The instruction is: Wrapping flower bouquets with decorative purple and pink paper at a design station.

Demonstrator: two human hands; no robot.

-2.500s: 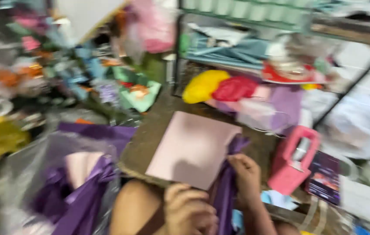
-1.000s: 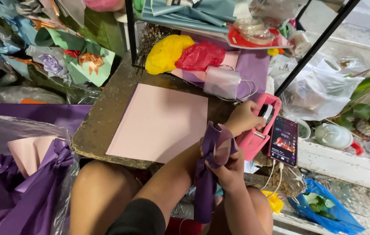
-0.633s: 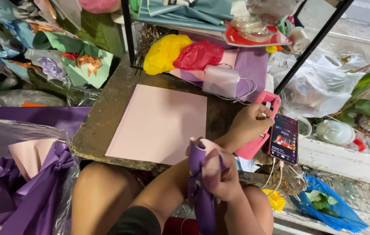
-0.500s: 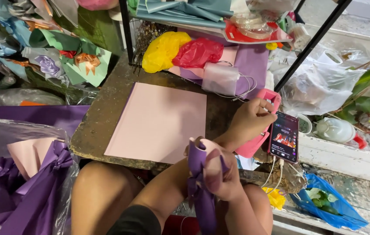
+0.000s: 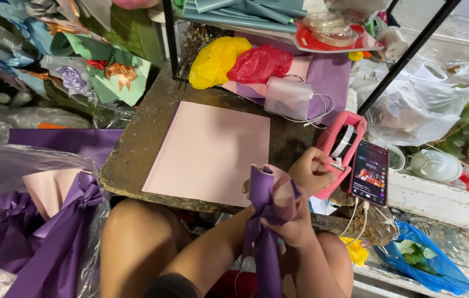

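My right hand (image 5: 289,221) is shut around a bunched purple and pink paper wrap (image 5: 266,193), held upright just off the near edge of the worn table (image 5: 135,160). Reaching past it, my left hand (image 5: 311,172) pinches the tape end at a pink tape dispenser (image 5: 340,144) on the table's right side. A flat pink paper sheet (image 5: 209,152) lies in the middle of the table, to the left of both hands. My knees show below the table edge.
A phone (image 5: 369,172) with a lit screen and cable lies beside the dispenser. Yellow (image 5: 215,60) and red (image 5: 259,62) plastic bags sit at the back. Purple wrapped bundles in clear plastic (image 5: 41,221) stand on the left. A black rack post (image 5: 405,52) rises on the right.
Both hands left the pink sheet's near edge. My left hand went to the tape dispenser and closed on the tape. The purple wrap rose slightly in my right hand.
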